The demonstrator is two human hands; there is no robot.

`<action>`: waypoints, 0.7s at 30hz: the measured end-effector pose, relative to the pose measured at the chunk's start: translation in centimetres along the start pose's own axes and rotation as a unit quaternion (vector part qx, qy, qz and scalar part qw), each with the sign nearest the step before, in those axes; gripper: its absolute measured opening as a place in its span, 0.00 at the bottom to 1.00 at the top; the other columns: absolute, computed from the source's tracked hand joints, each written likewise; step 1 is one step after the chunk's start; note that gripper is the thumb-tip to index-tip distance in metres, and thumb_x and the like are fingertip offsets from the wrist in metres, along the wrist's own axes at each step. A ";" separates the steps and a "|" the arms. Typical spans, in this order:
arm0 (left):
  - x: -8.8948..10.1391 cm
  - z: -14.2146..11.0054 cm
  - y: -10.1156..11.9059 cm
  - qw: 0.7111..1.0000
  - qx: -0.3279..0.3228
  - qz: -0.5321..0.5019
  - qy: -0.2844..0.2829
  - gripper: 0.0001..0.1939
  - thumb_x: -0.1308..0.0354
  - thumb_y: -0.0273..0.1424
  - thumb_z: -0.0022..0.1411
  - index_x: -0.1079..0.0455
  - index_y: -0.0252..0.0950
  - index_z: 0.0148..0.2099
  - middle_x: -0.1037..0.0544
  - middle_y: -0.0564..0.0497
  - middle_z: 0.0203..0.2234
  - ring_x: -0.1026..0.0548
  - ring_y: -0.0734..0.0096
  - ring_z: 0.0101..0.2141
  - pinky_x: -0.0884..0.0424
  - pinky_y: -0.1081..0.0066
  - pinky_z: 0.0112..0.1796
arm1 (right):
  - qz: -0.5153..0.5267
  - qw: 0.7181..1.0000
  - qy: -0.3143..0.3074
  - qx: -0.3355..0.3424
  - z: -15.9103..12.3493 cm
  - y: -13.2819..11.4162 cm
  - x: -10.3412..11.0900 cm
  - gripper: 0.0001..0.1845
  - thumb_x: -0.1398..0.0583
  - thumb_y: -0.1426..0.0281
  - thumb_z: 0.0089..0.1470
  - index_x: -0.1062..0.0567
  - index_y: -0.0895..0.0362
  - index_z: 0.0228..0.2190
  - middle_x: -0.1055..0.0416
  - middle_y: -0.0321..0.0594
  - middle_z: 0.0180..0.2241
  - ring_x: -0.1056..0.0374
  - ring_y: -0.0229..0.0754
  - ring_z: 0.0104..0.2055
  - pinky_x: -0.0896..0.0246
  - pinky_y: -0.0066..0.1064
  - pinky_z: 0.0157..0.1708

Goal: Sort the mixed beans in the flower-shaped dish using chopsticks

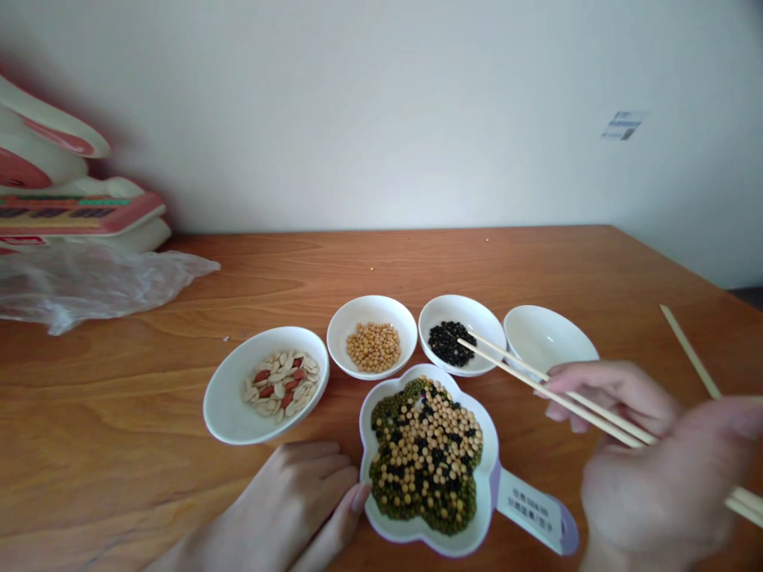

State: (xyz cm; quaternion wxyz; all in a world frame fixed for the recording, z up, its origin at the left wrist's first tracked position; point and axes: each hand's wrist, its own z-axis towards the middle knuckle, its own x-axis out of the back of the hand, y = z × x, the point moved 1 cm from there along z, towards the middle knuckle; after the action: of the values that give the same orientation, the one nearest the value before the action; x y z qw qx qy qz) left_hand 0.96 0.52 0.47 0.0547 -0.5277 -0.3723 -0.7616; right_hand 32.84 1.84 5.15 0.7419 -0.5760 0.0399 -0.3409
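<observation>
At the far left, a stack of pink and white packages point(53, 183) sits against the wall, with a crumpled clear plastic bag point(89, 282) spread on the wooden tabletop point(119, 413) in front of it. Further right stands a white bowl of peanuts point(265, 384), some pale and some red-skinned. Below it the left hand point(292, 508) lies flat on the tabletop, fingers loosely together and holding nothing, its thumb touching the rim of the flower-shaped dish point(427, 461), which is heaped with mixed yellow, black and green beans and has a labelled handle point(533, 508) pointing right. Behind that dish sit three small white bowls in a row: the bowl of soybeans point(373, 336), the bowl of black beans point(462, 334) and an empty bowl point(549, 338) just beside it. The right hand point(649, 453), somewhat blurred, has its grip closed on a pair of chopsticks point(536, 380), whose tips lie slightly apart over the bowl of black beans; whether a bean sits between the tips I cannot tell. Near the right edge, a single loose chopstick point(688, 349) lies on the tabletop, well apart from the bowls.
</observation>
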 end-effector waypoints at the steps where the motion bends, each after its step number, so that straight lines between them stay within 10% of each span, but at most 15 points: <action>1: 0.0 0.0 0.0 1.000 0.000 0.000 0.002 0.21 0.64 0.30 0.84 0.36 0.39 0.38 0.23 0.52 0.29 0.26 0.67 0.29 0.36 0.65 0.33 | 0.002 1.000 0.015 -0.015 -0.1 -0.9 -0.4 0.52 0.72 0.38 0.69 0.21 0.51 0.26 0.23 0.45 0.25 0.29 0.50 0.30 0.40 0.42 0.34; 5: -0.1 0.0 0.0 1.000 -0.001 -0.002 0.004 0.21 0.64 0.30 0.84 0.36 0.39 0.38 0.24 0.52 0.29 0.27 0.66 0.29 0.38 0.64 0.33 | 0.025 0.999 -0.013 0.015 -0.5 -2.4 -0.5 0.51 0.66 0.34 0.68 0.21 0.51 0.20 0.23 0.45 0.25 0.27 0.51 0.32 0.39 0.40 0.33; 12: -0.5 -0.2 -0.3 1.000 -0.003 -0.008 0.011 0.18 0.61 0.29 0.84 0.38 0.39 0.38 0.25 0.53 0.29 0.29 0.67 0.29 0.40 0.64 0.33 | 0.052 0.957 -0.283 0.021 -1.3 -0.7 -1.6 0.48 0.66 0.36 0.69 0.23 0.51 0.24 0.27 0.42 0.23 0.31 0.47 0.28 0.39 0.38 0.30; 21: -0.4 0.0 -0.2 1.000 -0.013 -0.005 0.023 0.18 0.60 0.27 0.83 0.38 0.39 0.37 0.25 0.53 0.28 0.30 0.67 0.28 0.40 0.64 0.33 | 0.025 0.947 -0.319 0.010 -2.1 -3.0 -3.3 0.45 0.64 0.38 0.71 0.25 0.52 0.26 0.30 0.40 0.23 0.34 0.44 0.27 0.43 0.36 0.28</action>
State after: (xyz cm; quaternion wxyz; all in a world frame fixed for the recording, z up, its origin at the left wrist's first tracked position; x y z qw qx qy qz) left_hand 1.01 0.50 0.07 0.0527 -0.5090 -0.3639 -0.7783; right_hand 27.97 1.60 6.01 0.7301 -0.6459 -0.1879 -0.1205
